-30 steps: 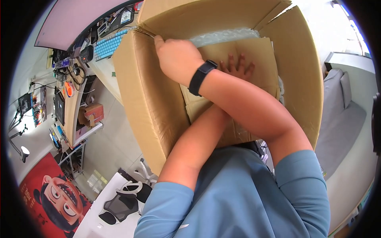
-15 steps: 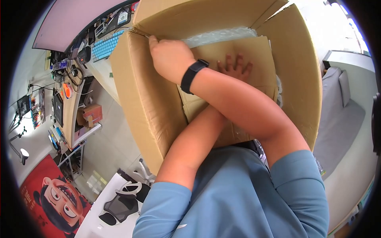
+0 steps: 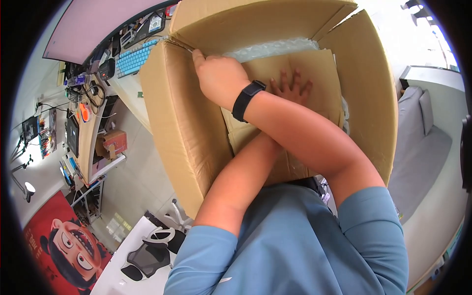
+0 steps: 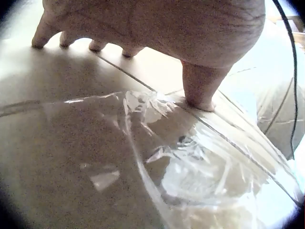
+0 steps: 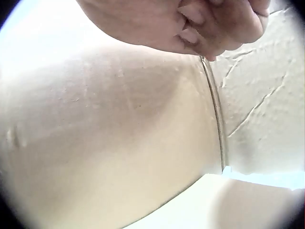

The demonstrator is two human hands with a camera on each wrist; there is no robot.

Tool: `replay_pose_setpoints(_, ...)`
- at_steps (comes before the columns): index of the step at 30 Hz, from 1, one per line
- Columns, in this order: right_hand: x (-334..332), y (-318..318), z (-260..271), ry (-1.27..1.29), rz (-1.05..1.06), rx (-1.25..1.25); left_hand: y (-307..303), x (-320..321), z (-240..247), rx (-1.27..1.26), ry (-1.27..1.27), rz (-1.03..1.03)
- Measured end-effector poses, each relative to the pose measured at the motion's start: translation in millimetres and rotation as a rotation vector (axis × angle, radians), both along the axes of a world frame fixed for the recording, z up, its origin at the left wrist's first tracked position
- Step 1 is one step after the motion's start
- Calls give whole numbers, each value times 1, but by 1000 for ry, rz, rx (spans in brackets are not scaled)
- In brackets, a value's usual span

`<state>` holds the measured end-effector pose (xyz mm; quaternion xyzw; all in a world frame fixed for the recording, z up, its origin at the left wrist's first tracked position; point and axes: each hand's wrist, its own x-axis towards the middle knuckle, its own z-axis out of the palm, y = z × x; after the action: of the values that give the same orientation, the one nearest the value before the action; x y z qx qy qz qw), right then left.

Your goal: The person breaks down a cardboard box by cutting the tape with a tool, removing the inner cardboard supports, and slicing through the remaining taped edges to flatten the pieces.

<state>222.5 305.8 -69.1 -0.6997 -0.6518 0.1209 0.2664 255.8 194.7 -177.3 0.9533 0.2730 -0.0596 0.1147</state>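
A large open cardboard box (image 3: 177,118) stands in front of my body, and my forearms cross over it. My left hand (image 3: 293,92) presses with spread fingers on a flat cardboard piece (image 3: 322,73) inside the box. Clear tape (image 4: 190,148) runs over that piece below the palm. At the far left inner corner is my right hand (image 3: 222,78), curled, its index finger pointing along the seam (image 5: 217,114). A thin tool shows as a sliver at its fingertips; the fist hides the rest, so I cannot tell its kind.
Bubble wrap (image 3: 270,47) lies along the box's far inner wall. Beyond the left side are a blue keyboard (image 3: 135,59) and a monitor (image 3: 98,24) on a desk. A grey sofa (image 3: 423,142) is at right, and a white chair (image 3: 152,250) at lower left.
The head view shifts a little left, then back. Both hands keep about the same places on the box, the left pressing and the right at the corner.
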Motion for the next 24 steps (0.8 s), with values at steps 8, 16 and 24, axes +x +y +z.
replay_pose_setpoints(8,0,5,-3,23,-2,-32,-1,1,-4,1,10,3)
replay_pose_setpoints(16,1,2,-6,0,-13,-34,-2,-1,3,-54,20,-4)
replay_pose_setpoints(24,-3,11,-8,31,-30,-26,0,-2,8,-99,22,-4)
